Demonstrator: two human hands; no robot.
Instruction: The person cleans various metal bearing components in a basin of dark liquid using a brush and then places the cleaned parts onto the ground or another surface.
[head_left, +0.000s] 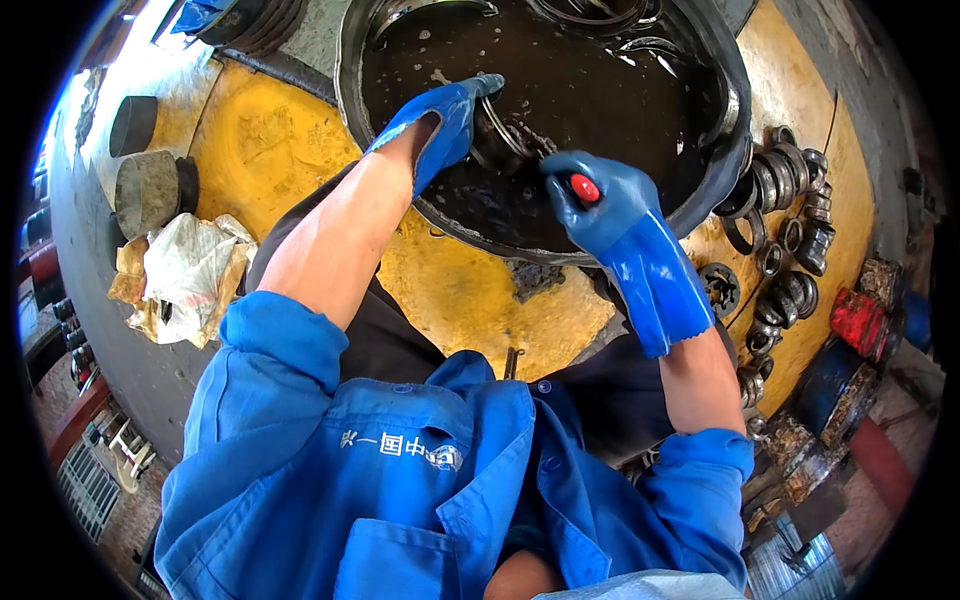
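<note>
"Blue work jacket [400, 490] nearest; where's the metal ring [501, 127]?"

"Over dark liquid [600, 90] in the round tub [351, 70], left of the right grip [612, 203], which is wrapped round a red-handled tool [585, 188]."

"Its long axis?"

"Slanting down rightward, toward that grip. The left grip [458, 110] is nearer, though, pinching the ring's upper end."

"How does it look?"

"Thin, wet-looking, bright along its rim, darker lower down."

Saw only the end of a red handle [585, 188] in the right hand [605, 203], otherwise covered by the grip. Could not make out the lower part of the metal ring [502, 128] at the left hand [462, 108], dark against the liquid [600, 100]. Lost the tub's [347, 70] far side beyond the top edge. Could not identify tiny, blurred objects [75, 345] at far left.
</note>
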